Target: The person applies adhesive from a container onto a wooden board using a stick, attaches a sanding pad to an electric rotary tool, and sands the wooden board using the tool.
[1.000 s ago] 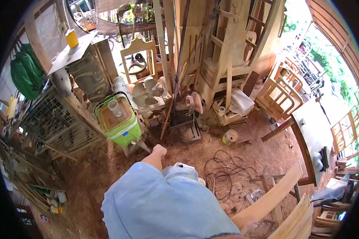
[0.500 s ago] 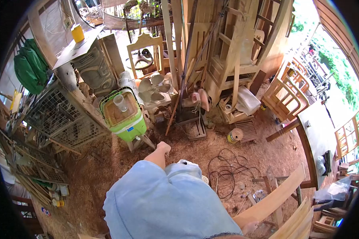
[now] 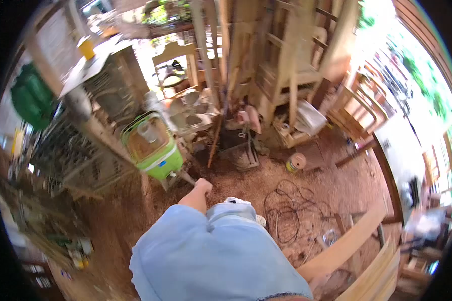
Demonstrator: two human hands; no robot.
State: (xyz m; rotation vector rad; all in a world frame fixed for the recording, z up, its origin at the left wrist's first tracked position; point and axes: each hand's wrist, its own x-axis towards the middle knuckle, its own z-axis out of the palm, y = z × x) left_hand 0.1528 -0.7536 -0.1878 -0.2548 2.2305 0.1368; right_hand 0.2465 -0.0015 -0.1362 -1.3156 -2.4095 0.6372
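Head view: left hand (image 3: 203, 186) reaches ahead of blue shirt (image 3: 206, 256), fingers curled together, nothing visible in them. Right hand (image 3: 320, 281) blurred beside long board (image 3: 349, 245) at lower right; cannot tell whether fingers clamp it. Board slants above trestle (image 3: 340, 224), probably for support. Green cooler (image 3: 161, 164) sits on wooden legs (image 3: 187, 178), likely keeping tap (image 3: 173, 173) off floor (image 3: 110, 226).

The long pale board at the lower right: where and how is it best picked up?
Probably by both long edges near mid-length, coming from the left, where the wearer's blue clothing is. The board is long and narrow, so a middle grip should balance it; other boards crowd its lower-right side.
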